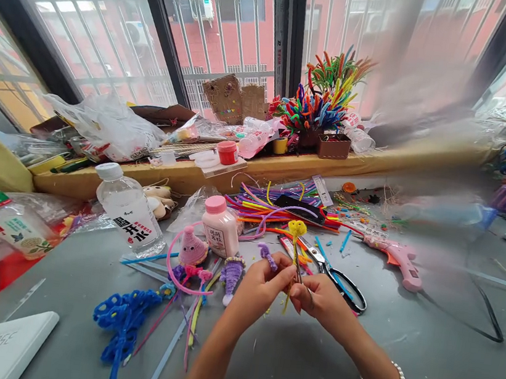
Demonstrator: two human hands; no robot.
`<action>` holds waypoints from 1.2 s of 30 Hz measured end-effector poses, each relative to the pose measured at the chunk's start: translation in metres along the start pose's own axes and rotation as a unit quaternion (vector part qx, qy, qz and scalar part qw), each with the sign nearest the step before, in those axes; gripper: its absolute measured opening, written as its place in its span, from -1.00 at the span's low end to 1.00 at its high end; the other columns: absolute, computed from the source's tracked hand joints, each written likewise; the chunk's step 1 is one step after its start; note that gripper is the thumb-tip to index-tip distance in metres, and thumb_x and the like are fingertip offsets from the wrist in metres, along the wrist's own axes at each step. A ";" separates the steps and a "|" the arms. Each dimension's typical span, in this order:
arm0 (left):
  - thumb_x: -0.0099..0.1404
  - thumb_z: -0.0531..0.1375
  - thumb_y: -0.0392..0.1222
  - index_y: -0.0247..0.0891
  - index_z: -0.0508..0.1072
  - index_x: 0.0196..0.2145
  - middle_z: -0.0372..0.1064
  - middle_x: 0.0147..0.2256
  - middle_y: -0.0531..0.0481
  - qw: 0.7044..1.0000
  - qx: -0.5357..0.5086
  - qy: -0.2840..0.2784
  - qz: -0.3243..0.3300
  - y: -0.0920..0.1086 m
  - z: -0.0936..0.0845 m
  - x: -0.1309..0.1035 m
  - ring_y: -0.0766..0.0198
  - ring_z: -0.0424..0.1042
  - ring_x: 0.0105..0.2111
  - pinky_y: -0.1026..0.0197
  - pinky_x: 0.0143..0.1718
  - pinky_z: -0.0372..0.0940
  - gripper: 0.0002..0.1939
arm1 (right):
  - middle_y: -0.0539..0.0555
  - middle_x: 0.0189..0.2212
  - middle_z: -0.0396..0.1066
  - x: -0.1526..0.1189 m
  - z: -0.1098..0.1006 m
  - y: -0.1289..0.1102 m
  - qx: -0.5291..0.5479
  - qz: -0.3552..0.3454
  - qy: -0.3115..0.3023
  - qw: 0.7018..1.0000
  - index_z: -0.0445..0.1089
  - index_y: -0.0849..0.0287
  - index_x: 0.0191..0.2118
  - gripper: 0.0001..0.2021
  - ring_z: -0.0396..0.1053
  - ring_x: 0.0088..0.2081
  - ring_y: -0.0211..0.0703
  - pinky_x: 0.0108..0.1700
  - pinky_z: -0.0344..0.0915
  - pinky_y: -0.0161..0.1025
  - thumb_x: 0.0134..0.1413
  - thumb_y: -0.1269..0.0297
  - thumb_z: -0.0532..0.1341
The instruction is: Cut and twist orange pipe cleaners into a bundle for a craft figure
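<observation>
A yellow pipe-cleaner piece [297,228] with a rounded, looped top stands upright between my hands. My left hand [264,281] is closed on its stem, and a small purple curl [268,257] shows at the fingers. Close on the right, my right hand [313,296] is closed round what looks like a thin metal tool, whose shape is mostly hidden by the fingers. Black-handled scissors [339,275] lie open just behind my right hand. A purple crocheted piece [231,277] lies left of my left hand.
Bundled pipe cleaners [273,211] lie behind the hands, with a pink glue gun [400,258] at the right. Further left are a pink bottle [220,229], a clear water bottle [131,211], blue fuzzy pieces [124,315] and a white power bank [4,343]. A blurred shape covers the upper right.
</observation>
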State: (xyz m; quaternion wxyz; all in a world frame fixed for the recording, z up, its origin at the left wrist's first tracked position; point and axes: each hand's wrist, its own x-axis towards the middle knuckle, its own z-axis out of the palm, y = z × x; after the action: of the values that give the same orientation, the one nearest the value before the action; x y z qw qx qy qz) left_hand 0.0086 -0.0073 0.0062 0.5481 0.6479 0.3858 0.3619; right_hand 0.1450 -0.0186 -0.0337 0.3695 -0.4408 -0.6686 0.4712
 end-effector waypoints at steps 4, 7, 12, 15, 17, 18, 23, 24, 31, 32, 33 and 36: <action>0.10 0.09 -0.06 -0.28 0.22 -0.54 0.12 -0.60 0.12 1.000 0.019 0.017 -0.001 -0.001 0.000 0.000 0.40 0.17 -0.56 0.33 -0.50 0.10 -0.77 | -0.08 -0.79 0.03 0.001 0.001 0.000 -0.018 0.004 0.012 1.000 0.15 0.23 -0.77 -0.35 -0.02 -0.67 -0.39 -0.57 -0.05 -0.35 -0.25 -0.36 -0.08; 0.12 0.08 -0.05 -0.27 0.21 -0.53 0.16 -0.60 0.11 0.999 0.024 0.029 -0.001 -0.001 0.001 0.000 0.40 0.18 -0.56 0.32 -0.48 0.12 -0.76 | -0.07 -0.79 0.05 0.001 0.001 -0.002 -0.049 0.005 0.025 0.998 0.15 0.23 -0.78 -0.34 0.01 -0.66 -0.36 -0.55 -0.03 -0.34 -0.27 -0.37 -0.08; 0.15 0.05 -0.10 -0.28 0.21 -0.54 0.19 -0.61 0.11 1.000 -0.010 0.024 0.010 0.001 0.002 0.000 0.40 0.20 -0.57 0.32 -0.47 0.14 -0.78 | -0.07 -0.78 0.02 0.000 0.003 -0.002 -0.024 -0.006 0.000 1.000 0.17 0.23 -0.76 -0.34 0.00 -0.66 -0.36 -0.57 -0.08 -0.34 -0.26 -0.37 -0.09; 0.16 0.05 -0.14 -0.28 0.20 -0.54 0.18 -0.62 0.12 0.999 -0.029 0.021 0.011 0.003 0.003 0.000 0.41 0.20 -0.59 0.32 -0.48 0.14 -0.80 | -0.10 -0.78 -0.05 -0.001 0.004 -0.001 0.019 -0.019 -0.036 0.999 0.20 0.24 -0.74 -0.32 -0.07 -0.68 -0.39 -0.60 -0.12 -0.35 -0.22 -0.36 -0.13; 0.15 0.05 -0.15 -0.28 0.20 -0.55 0.18 -0.63 0.12 0.999 -0.033 0.022 0.010 0.003 0.003 0.000 0.42 0.20 -0.60 0.32 -0.49 0.15 -0.81 | -0.11 -0.78 -0.07 -0.001 0.004 0.000 0.038 -0.025 -0.051 0.998 0.21 0.25 -0.72 -0.32 -0.10 -0.69 -0.40 -0.61 -0.13 -0.36 -0.20 -0.36 -0.14; 0.15 0.05 -0.15 -0.28 0.20 -0.55 0.18 -0.63 0.12 0.999 -0.036 0.024 0.009 0.003 0.003 0.000 0.42 0.20 -0.60 0.33 -0.49 0.15 -0.81 | -0.12 -0.78 -0.07 -0.001 0.004 0.001 0.044 -0.026 -0.056 0.997 0.21 0.25 -0.71 -0.33 -0.10 -0.69 -0.40 -0.61 -0.14 -0.36 -0.19 -0.35 -0.14; 0.15 0.05 -0.12 -0.27 0.19 -0.55 0.17 -0.63 0.12 0.999 -0.047 0.017 -0.001 0.001 0.004 0.000 0.42 0.22 -0.63 0.33 -0.53 0.15 -0.79 | -0.12 -0.78 -0.08 -0.001 0.004 0.002 0.037 -0.017 -0.051 0.998 0.20 0.24 -0.70 -0.35 -0.11 -0.68 -0.40 -0.61 -0.15 -0.36 -0.16 -0.33 -0.11; 0.15 0.05 -0.11 -0.27 0.19 -0.55 0.17 -0.63 0.12 0.999 -0.050 0.015 -0.003 0.000 0.004 0.000 0.42 0.22 -0.64 0.33 -0.55 0.14 -0.79 | -0.12 -0.78 -0.08 -0.001 0.004 0.002 0.029 -0.016 -0.045 0.998 0.20 0.24 -0.71 -0.35 -0.10 -0.68 -0.40 -0.61 -0.15 -0.36 -0.17 -0.33 -0.11; 0.14 0.06 -0.15 -0.28 0.21 -0.55 0.21 -0.62 0.11 0.998 -0.048 0.027 0.002 0.000 0.003 0.000 0.41 0.22 -0.59 0.34 -0.51 0.14 -0.81 | -0.08 -0.76 -0.01 -0.002 0.002 -0.002 -0.019 -0.021 -0.024 0.999 0.20 0.25 -0.74 -0.32 -0.04 -0.66 -0.38 -0.57 -0.10 -0.35 -0.22 -0.37 -0.13; 0.15 0.05 -0.15 -0.28 0.21 -0.55 0.20 -0.63 0.11 0.998 -0.049 0.026 0.004 0.000 0.003 0.000 0.41 0.22 -0.59 0.34 -0.50 0.14 -0.81 | -0.08 -0.76 -0.01 -0.002 0.003 -0.003 -0.018 -0.016 -0.018 1.000 0.18 0.24 -0.75 -0.32 -0.04 -0.66 -0.38 -0.57 -0.09 -0.35 -0.24 -0.38 -0.13; 0.16 0.05 -0.15 -0.28 0.21 -0.55 0.20 -0.63 0.11 0.998 -0.051 0.024 0.005 0.001 0.004 -0.001 0.42 0.21 -0.59 0.34 -0.50 0.14 -0.81 | -0.08 -0.77 -0.01 -0.002 0.003 -0.003 -0.015 -0.009 -0.014 1.000 0.17 0.24 -0.76 -0.32 -0.04 -0.67 -0.38 -0.57 -0.09 -0.35 -0.26 -0.39 -0.13; 0.17 0.03 -0.16 -0.28 0.21 -0.56 0.19 -0.62 0.12 0.999 -0.049 0.020 0.012 0.001 0.005 -0.001 0.43 0.20 -0.60 0.34 -0.50 0.13 -0.80 | -0.08 -0.79 0.00 -0.001 0.003 -0.003 -0.009 0.007 0.001 1.000 0.14 0.22 -0.78 -0.33 -0.02 -0.68 -0.38 -0.57 -0.07 -0.34 -0.30 -0.40 -0.10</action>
State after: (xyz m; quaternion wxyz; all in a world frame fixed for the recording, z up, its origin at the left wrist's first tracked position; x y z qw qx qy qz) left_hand 0.0124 -0.0107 0.0066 0.5670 0.6172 0.3709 0.4000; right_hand 0.1418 -0.0210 -0.0323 0.3635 -0.4491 -0.6691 0.4673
